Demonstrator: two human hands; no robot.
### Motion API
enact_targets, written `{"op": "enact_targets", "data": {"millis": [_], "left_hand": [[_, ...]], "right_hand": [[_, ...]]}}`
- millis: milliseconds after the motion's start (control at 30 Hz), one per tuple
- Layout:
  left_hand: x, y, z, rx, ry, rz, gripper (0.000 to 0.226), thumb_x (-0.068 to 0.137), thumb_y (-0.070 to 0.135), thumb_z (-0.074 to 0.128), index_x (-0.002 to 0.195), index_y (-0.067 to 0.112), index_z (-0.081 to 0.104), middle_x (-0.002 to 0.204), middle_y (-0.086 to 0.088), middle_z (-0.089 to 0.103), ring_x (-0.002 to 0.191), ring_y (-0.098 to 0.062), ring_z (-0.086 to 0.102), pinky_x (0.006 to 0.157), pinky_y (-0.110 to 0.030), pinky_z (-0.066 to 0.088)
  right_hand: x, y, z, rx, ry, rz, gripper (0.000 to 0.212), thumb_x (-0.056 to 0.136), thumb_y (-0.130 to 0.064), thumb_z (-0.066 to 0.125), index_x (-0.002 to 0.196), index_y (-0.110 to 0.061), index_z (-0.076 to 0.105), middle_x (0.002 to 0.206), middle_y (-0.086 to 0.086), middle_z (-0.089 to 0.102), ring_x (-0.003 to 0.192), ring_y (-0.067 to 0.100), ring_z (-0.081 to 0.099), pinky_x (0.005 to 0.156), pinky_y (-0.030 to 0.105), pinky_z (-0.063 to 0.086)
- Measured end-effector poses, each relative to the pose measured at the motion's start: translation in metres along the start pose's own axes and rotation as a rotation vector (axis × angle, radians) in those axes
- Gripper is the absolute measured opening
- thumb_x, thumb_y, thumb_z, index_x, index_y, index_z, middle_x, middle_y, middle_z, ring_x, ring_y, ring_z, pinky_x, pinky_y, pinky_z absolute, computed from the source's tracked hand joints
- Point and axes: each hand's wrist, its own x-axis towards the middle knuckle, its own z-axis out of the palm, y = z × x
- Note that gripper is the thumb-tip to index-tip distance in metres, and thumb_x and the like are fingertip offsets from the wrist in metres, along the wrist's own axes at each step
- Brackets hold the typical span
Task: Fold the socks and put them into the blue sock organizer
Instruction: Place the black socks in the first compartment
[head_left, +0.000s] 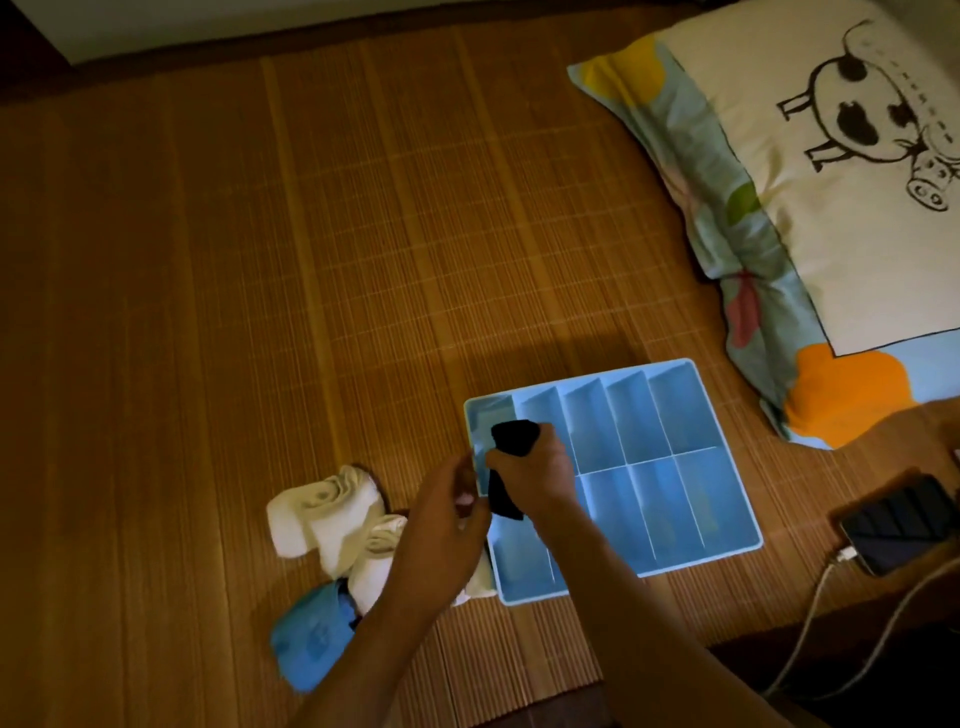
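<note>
Black sock was bunched in the right hand, fingers curled round its upper part, loose end hanging below the fist. It was held over the far-left corner of the blue organizer, not yet in a slot as far as could be seen. Left hand was just beside it on the left w/ fingers curled toward the hanging end; couldn't tell if it pinched the black sock or only hovered close.

Progress, judged from this: early. Every slot in view looked empty; the ones under the hands and forearm were hidden. So probably the 1st sock going in, fold looking approx. done.

Still left: white socks lay in a loose heap just left of the organizer, unfolded, and a blue sock lay nearer, touching that heap. All of them needed folding and placing.

Everything was on a bamboo mat. Pillow w/ a cartoon print was far right, well apart from the socks. Phone w/ a cable plugged in lay right of the organizer.
</note>
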Motion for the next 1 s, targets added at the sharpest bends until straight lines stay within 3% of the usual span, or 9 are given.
{"op": "enact_targets", "data": {"millis": [100, 167, 267, 433, 600, 700, 800, 867, 1000], "left_hand": [[0.035, 0.012, 0.015, -0.068, 0.007, -0.15, 0.042, 0.101, 0.003, 0.056, 0.141, 0.016, 0.052, 0.119, -0.008, 0.065, 0.104, -0.019, 0.066, 0.088, -0.024, 0.053], [0.039, 0.012, 0.017, -0.129, -0.002, -0.211, 0.042, 0.101, 0.001, 0.055, 0.142, 0.01, 0.051, 0.122, -0.014, 0.065, 0.11, -0.027, 0.064, 0.099, -0.039, 0.054], [0.04, 0.01, 0.015, -0.119, 0.038, -0.193, 0.031, 0.099, -0.001, 0.057, 0.119, 0.022, 0.06, 0.107, -0.016, 0.068, 0.097, -0.03, 0.067, 0.093, -0.051, 0.054], [0.046, -0.002, 0.01, -0.201, 0.084, -0.199, 0.036, 0.097, -0.004, 0.062, 0.101, 0.032, 0.059, 0.097, -0.014, 0.068, 0.093, -0.025, 0.064, 0.09, -0.044, 0.053], [0.051, -0.01, 0.01, -0.224, 0.079, -0.24, 0.037, 0.096, -0.004, 0.062, 0.115, 0.028, 0.059, 0.112, -0.007, 0.069, 0.108, -0.03, 0.066, 0.096, -0.051, 0.055], [0.056, -0.012, 0.011, -0.212, 0.082, -0.257, 0.033, 0.097, -0.004, 0.06, 0.121, 0.018, 0.06, 0.102, -0.009, 0.07, 0.098, -0.03, 0.07, 0.086, -0.052, 0.059], [0.061, -0.008, 0.011, -0.206, 0.076, -0.274, 0.034, 0.098, 0.001, 0.06, 0.127, 0.018, 0.057, 0.103, -0.003, 0.069, 0.095, -0.027, 0.07, 0.082, -0.046, 0.06], [0.066, -0.007, 0.011, -0.161, 0.066, -0.28, 0.037, 0.1, 0.008, 0.06, 0.132, 0.025, 0.053, 0.109, 0.003, 0.069, 0.099, -0.018, 0.069, 0.087, -0.041, 0.058], [0.071, -0.01, 0.01, -0.111, 0.066, -0.282, 0.042, 0.099, 0.005, 0.057, 0.13, 0.033, 0.052, 0.112, 0.014, 0.065, 0.101, -0.005, 0.063, 0.09, -0.028, 0.053]], "right_hand": [[0.012, -0.006, 0.012, -0.101, 0.05, -0.019, 0.062, 0.079, -0.018, 0.08, 0.128, -0.005, 0.046, 0.12, 0.01, 0.053, 0.112, 0.026, 0.055, 0.083, 0.029, 0.05], [0.018, -0.007, 0.018, -0.185, 0.072, -0.012, 0.064, 0.081, -0.021, 0.08, 0.131, -0.004, 0.044, 0.129, 0.015, 0.053, 0.124, 0.032, 0.051, 0.101, 0.041, 0.048], [0.026, -0.012, 0.023, -0.281, 0.164, 0.011, 0.051, 0.087, -0.018, 0.074, 0.129, -0.006, 0.048, 0.129, 0.016, 0.06, 0.122, 0.034, 0.058, 0.097, 0.043, 0.053], [0.027, -0.019, 0.047, -0.48, 0.155, -0.014, 0.067, 0.091, -0.024, 0.073, 0.142, -0.009, 0.032, 0.134, 0.014, 0.058, 0.125, 0.032, 0.058, 0.096, 0.04, 0.053], [0.029, -0.022, 0.049, -0.137, 0.146, -0.023, 0.059, 0.087, -0.01, 0.073, 0.135, -0.013, 0.038, 0.133, 0.014, 0.058, 0.127, 0.032, 0.055, 0.104, 0.043, 0.051], [0.024, -0.019, 0.042, 0.109, 0.026, -0.027, 0.058, 0.077, -0.01, 0.076, 0.125, -0.021, 0.045, 0.117, 0.008, 0.059, 0.111, 0.026, 0.063, 0.089, 0.041, 0.058], [0.017, -0.008, 0.034, 0.267, -0.079, -0.053, 0.047, 0.088, -0.005, 0.066, 0.122, -0.032, 0.049, 0.112, 0.002, 0.063, 0.094, 0.007, 0.069, 0.064, 0.014, 0.056], [0.016, 0.002, 0.032, 0.059, 0.037, -0.125, 0.047, 0.095, -0.002, 0.057, 0.137, -0.02, 0.046, 0.121, 0.005, 0.065, 0.106, 0.014, 0.066, 0.075, 0.013, 0.052], [0.017, 0.01, 0.038, -0.388, 0.134, -0.263, 0.044, 0.102, -0.01, 0.048, 0.146, -0.008, 0.044, 0.133, 0.011, 0.06, 0.121, 0.025, 0.058, 0.096, 0.036, 0.054]]}}
